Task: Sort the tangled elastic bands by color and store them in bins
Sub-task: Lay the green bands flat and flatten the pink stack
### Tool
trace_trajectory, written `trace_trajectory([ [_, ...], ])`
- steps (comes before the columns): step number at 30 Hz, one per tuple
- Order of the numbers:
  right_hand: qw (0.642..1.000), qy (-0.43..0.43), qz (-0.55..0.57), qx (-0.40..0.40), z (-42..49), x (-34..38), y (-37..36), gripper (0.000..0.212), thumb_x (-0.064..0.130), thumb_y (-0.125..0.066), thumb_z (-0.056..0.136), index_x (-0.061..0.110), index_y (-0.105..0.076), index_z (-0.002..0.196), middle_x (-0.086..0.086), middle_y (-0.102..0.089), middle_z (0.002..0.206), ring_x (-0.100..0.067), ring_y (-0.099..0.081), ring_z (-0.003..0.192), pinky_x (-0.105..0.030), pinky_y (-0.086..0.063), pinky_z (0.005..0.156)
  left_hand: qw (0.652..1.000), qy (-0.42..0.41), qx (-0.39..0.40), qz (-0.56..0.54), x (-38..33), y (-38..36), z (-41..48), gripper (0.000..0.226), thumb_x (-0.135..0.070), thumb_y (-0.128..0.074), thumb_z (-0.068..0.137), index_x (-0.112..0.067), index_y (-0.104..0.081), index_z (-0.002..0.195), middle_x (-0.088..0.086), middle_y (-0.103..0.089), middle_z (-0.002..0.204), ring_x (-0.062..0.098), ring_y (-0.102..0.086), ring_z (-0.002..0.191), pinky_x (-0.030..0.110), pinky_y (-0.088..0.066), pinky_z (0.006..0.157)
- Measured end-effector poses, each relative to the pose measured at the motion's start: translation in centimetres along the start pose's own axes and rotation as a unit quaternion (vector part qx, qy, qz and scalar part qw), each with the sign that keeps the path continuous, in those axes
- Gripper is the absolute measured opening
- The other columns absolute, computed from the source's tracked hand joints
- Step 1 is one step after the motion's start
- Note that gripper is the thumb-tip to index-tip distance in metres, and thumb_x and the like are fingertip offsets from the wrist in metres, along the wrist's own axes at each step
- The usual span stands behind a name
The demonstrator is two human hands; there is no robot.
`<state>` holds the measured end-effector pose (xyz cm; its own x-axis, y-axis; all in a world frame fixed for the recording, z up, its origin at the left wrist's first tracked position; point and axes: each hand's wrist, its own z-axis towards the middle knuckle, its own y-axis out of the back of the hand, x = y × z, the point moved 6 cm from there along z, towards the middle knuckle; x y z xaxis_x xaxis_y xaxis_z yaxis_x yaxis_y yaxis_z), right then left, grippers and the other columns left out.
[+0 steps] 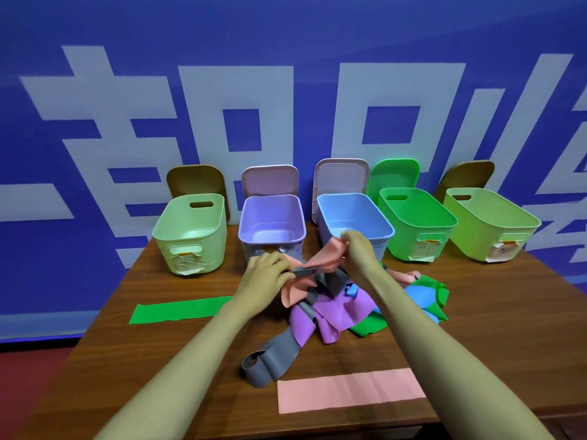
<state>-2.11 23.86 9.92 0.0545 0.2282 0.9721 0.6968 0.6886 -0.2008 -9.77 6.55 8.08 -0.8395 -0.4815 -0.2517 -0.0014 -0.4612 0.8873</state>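
The pink band [325,255] looks thin, limp and stretchy, light enough to lift by a pinch, yet likely to snag where the grey band [276,354] wraps it; it is best held close to that crossing. It rises from the tangle [336,309] lying toward the far edge of the table [158,360]. The right hand [357,252], raised, pinches its upper end with curled fingers; the left hand [266,274], lower, pinches the grey strip at the crossing.

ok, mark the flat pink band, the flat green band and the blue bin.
flat pink band [349,390]: head view, middle of the strip.
flat green band [178,311]: head view, middle of the strip.
blue bin [347,208]: head view, inside of its far wall.
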Motion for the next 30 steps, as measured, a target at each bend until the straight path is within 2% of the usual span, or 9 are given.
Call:
trace_trajectory([
  [4, 0.948, 0.034, -0.28, 0.15, -1.3, -0.6, -1.5, 0.026, 0.029, -0.073, 0.078, 0.012, -0.06, 0.094, 0.001, -0.056, 0.078, -0.014, -0.052, 0.073, -0.023, -0.042, 0.061, 0.995, -0.03, -0.065, 0.065, -0.4, 0.4, 0.3, 0.035, -0.042, -0.037, 0.084, -0.021, -0.065, 0.082, -0.006, -0.062, 0.087, 0.016, -0.051, 0.084, 0.031, -0.038, 0.078],
  [7, 0.819, 0.125, -0.528, 0.187, -1.7, 0.1, -2.3, 0.017, 0.022, -0.068, 0.081, 0.012, -0.07, 0.094, -0.003, -0.067, 0.092, -0.013, -0.053, 0.081, -0.02, -0.035, 0.065, 0.993, -0.057, -0.083, 0.057, -0.9, 0.3, 0.2, 0.026, -0.038, -0.044, 0.085, -0.022, -0.064, 0.079, -0.007, -0.063, 0.085, 0.011, -0.043, 0.082, 0.028, -0.032, 0.075],
  [9, 0.763, 0.174, -0.598, 0.173, -2.0, 0.7, -2.9, 0.014, 0.016, -0.062, 0.084, 0.007, -0.071, 0.09, -0.011, -0.065, 0.087, -0.019, -0.051, 0.08, -0.021, -0.03, 0.063, 0.991, -0.087, -0.093, 0.036, -1.4, 0.2, -0.2, 0.025, -0.038, -0.045, 0.087, -0.022, -0.064, 0.082, -0.009, -0.064, 0.091, 0.01, -0.045, 0.085, 0.026, -0.031, 0.078],
  [11, 0.787, 0.176, -0.569, 0.162, -2.1, 1.1, -3.1, 0.012, 0.011, -0.058, 0.083, 0.006, -0.069, 0.084, -0.009, -0.059, 0.075, -0.02, -0.049, 0.073, -0.024, -0.033, 0.06, 0.99, -0.106, -0.088, 0.011, -1.8, 0.0, -0.5, 0.023, -0.038, -0.045, 0.088, -0.022, -0.062, 0.086, -0.01, -0.065, 0.093, 0.011, -0.045, 0.084, 0.025, -0.031, 0.079],
  [15, 0.934, 0.127, -0.309, 0.129, -2.3, 2.1, -3.0, 0.014, 0.005, -0.05, 0.089, 0.008, -0.06, 0.08, -0.003, -0.06, 0.065, -0.006, -0.055, 0.054, -0.008, -0.041, 0.049, 0.991, -0.121, -0.061, -0.015, -1.8, -0.6, -0.5, 0.024, -0.039, -0.044, 0.091, -0.024, -0.062, 0.09, -0.01, -0.065, 0.09, 0.013, -0.05, 0.085, 0.025, -0.032, 0.082],
  [18, 0.985, 0.087, -0.136, 0.055, -0.9, 2.1, -2.1, 0.021, 0.006, -0.047, 0.092, 0.013, -0.056, 0.074, 0.0, -0.057, 0.066, -0.008, -0.055, 0.058, -0.018, -0.043, 0.055, 0.99, -0.135, -0.043, -0.023, -2.1, -1.0, -0.8, 0.03, -0.04, -0.041, 0.091, -0.021, -0.064, 0.088, -0.008, -0.065, 0.088, 0.012, -0.052, 0.091, 0.024, -0.03, 0.087],
  [25, 0.997, 0.049, -0.061, -0.005, -0.2, 1.9, -0.2, 0.025, -0.001, -0.035, 0.083, 0.013, -0.041, 0.063, -0.008, -0.042, 0.054, -0.019, -0.038, 0.049, -0.025, -0.032, 0.049, 0.985, 0.028, -0.058, -0.162, 0.4, 0.1, -0.4, 0.025, -0.023, -0.038, 0.094, -0.009, -0.06, 0.095, 0.005, -0.063, 0.094, 0.024, -0.056, 0.092, 0.034, -0.042, 0.084],
  [28, 0.982, 0.04, -0.182, 0.036, -0.4, 1.4, -0.2, 0.006, 0.019, -0.048, 0.08, 0.015, -0.047, 0.075, -0.005, -0.048, 0.072, -0.02, -0.043, 0.061, -0.028, -0.033, 0.057, 0.97, 0.07, -0.112, -0.204, 0.9, 1.2, -0.3, 0.017, -0.01, -0.042, 0.096, -0.003, -0.058, 0.096, 0.006, -0.059, 0.092, 0.022, -0.053, 0.087, 0.022, -0.036, 0.076],
  [30, 0.936, 0.039, -0.332, 0.113, -0.8, 0.9, -0.3, 0.02, 0.032, -0.064, 0.082, 0.016, -0.059, 0.094, 0.003, -0.054, 0.082, -0.015, -0.05, 0.074, -0.024, -0.037, 0.06, 0.955, 0.11, -0.133, -0.242, 1.4, 1.6, -0.4, 0.015, -0.006, -0.044, 0.096, -0.002, -0.058, 0.096, 0.002, -0.056, 0.089, 0.017, -0.051, 0.084, 0.017, -0.033, 0.071],
])
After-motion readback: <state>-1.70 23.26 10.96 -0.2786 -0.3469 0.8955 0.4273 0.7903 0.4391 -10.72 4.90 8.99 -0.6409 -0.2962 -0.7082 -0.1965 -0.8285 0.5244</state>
